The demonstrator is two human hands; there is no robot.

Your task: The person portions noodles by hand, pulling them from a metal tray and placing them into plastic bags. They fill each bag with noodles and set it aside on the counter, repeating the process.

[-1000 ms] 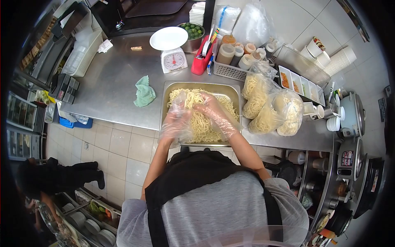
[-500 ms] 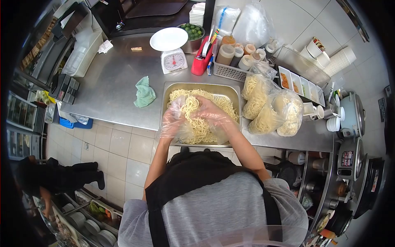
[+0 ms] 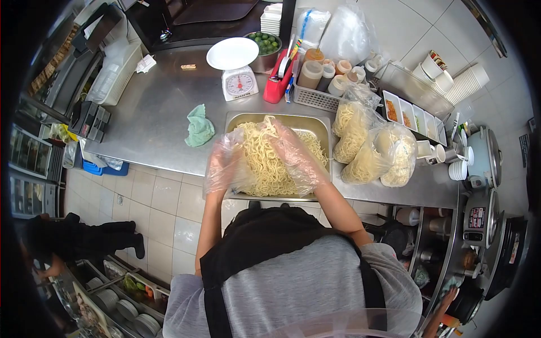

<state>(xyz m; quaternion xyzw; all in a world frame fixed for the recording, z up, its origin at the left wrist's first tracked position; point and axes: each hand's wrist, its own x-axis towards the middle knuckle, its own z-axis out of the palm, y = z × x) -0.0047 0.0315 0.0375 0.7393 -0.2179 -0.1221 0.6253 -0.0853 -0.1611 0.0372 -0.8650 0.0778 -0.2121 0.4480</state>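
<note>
A metal tray [image 3: 328, 127] on the counter holds a heap of yellow noodles [image 3: 273, 177]. Both my hands wear loose clear plastic gloves and are over this tray. My left hand [image 3: 224, 160] is at its left side, fingers curled on a bunch of noodles. Toward the tray's far side, my right hand [image 3: 288, 147] grips the raised strands between thumb and fingers. Noodles hang and spread between the two hands. Glove plastic and strands partly hide the fingertips.
Bagged noodles [image 3: 360, 160] sit right of the tray. A green cloth [image 3: 199, 127] lies to its left. Behind stand a kitchen scale [image 3: 239, 84], a red tape dispenser [image 3: 277, 81] and a bottle basket [image 3: 315, 98]. A co-worker [image 3: 84, 239] stands at left; another person's hand [image 3: 449, 296] shows lower right.
My hands have moved apart, the left one leftward and nearer me, spreading the lifted noodles between them. Another person's hand has appeared at lower right. The co-worker at left has shifted slightly.
</note>
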